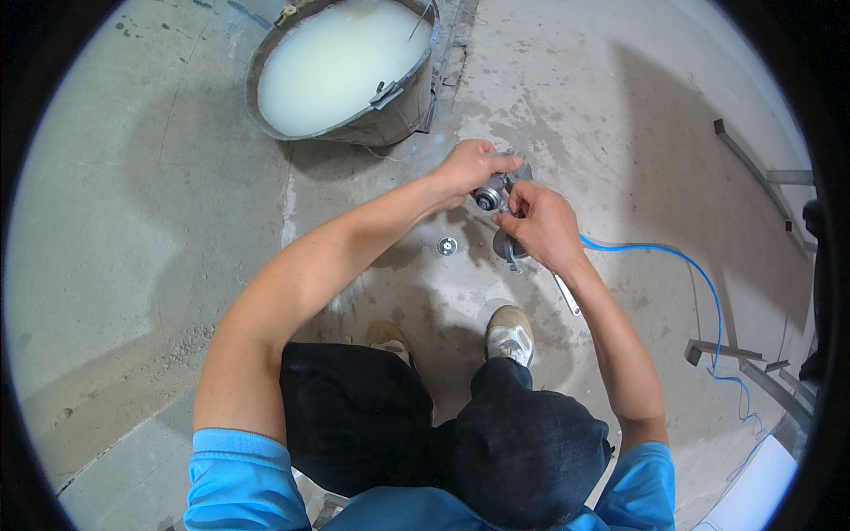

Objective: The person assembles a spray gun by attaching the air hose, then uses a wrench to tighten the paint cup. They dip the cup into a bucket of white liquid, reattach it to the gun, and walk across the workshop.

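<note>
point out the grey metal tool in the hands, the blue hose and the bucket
Grey metal tool (486, 199): head view, on its round end.
Blue hose (655, 249): head view, on its stretch right of the hands.
Bucket (400, 119): head view, on its outer wall.

Both arms reach up from the lower edge and converge just above and right of the frame's middle. The left arm (319, 257) bends at the elbow at left, its forearm slanting up to the right. The left hand (467, 168) curls in a grip, one digit pointing right. The right arm (615, 354) rises from the lower right, leaning left; the right hand (547, 227), just below the left, has its fingers bent and tips pointing left.
</note>
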Tool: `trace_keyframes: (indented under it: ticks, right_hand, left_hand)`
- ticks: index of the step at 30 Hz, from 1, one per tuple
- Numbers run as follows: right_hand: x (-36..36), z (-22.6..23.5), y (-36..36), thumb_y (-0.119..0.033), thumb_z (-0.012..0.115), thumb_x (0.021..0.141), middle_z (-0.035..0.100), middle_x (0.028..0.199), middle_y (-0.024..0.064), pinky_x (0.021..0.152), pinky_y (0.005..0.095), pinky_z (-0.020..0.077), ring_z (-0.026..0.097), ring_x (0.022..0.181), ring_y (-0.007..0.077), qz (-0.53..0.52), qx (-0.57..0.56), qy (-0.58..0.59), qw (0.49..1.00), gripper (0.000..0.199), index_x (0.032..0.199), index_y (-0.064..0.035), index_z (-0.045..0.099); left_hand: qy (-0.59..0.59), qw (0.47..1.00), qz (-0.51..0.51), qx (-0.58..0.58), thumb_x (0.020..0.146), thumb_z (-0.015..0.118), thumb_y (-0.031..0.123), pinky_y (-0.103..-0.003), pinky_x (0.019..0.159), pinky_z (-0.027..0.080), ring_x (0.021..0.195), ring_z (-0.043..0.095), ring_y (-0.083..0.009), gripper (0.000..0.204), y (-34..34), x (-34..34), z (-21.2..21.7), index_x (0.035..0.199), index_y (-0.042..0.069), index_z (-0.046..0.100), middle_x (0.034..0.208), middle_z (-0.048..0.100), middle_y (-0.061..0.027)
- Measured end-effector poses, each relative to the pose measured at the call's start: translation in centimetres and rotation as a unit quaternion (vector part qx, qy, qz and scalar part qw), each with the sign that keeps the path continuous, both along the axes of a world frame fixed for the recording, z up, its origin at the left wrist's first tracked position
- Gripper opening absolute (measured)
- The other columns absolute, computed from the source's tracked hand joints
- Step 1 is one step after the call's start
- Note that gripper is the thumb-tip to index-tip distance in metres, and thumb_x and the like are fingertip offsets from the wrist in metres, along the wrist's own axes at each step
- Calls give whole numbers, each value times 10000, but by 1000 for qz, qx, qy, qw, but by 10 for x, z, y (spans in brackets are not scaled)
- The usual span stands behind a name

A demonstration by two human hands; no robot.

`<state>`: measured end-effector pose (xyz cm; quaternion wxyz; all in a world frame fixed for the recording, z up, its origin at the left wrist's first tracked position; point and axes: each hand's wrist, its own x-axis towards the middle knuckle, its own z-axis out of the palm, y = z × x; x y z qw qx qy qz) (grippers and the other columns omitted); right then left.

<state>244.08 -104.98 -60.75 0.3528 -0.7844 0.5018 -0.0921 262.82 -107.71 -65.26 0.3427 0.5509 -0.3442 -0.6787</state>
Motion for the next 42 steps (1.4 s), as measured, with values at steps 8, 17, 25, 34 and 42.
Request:
trace_keyframes:
  ticks: [8, 17, 25, 34, 42]
  right_hand:
    - [-6, -4, -3, -295, 775, 801, 667, 841, 155, 713, 488, 493, 666, 801, 361, -9, 52, -40, 998, 299, 799, -33, 629]
    - [6, -3, 10, -245, 796, 790, 681, 887, 173, 720, 482, 505, 679, 820, 368, -42, -32, 12, 999, 278, 870, -19, 655]
    - [-3, 5, -1, -290, 793, 829, 681, 839, 178, 738, 488, 514, 692, 842, 372, -1, 77, 11, 997, 294, 888, -26, 677]
    - [6, 0, 16, -282, 816, 825, 664, 868, 149, 719, 463, 500, 671, 827, 346, -45, -40, 37, 998, 305, 867, -18, 669]
    - [-5, -1, 6, -281, 815, 819, 623, 823, 134, 701, 462, 491, 650, 789, 335, -14, 52, -9, 999, 307, 873, -22, 658]
  left_hand:
    - [14, 999, -8, 29, 931, 803, 316, -288, 582, 499, 692, 654, -127, 315, -3, 5, -2, 958, 44, 648, 868, 691, -57]
    - [-14, 1000, -16, 20, 922, 815, 311, -275, 577, 479, 688, 632, -113, 313, -2, 1, 0, 953, 52, 643, 846, 669, -30]
    - [-4, 999, -34, -3, 931, 810, 312, -277, 583, 470, 681, 616, -104, 303, 0, 2, 3, 946, 61, 640, 832, 668, -27]
    - [8, 999, -17, 27, 939, 800, 305, -273, 596, 514, 691, 663, -121, 287, 1, 2, 0, 961, 63, 648, 841, 692, -47]
    - [25, 999, -12, 24, 921, 804, 305, -304, 491, 420, 599, 589, -118, 288, 3, -1, -1, 916, 74, 631, 775, 634, -22]
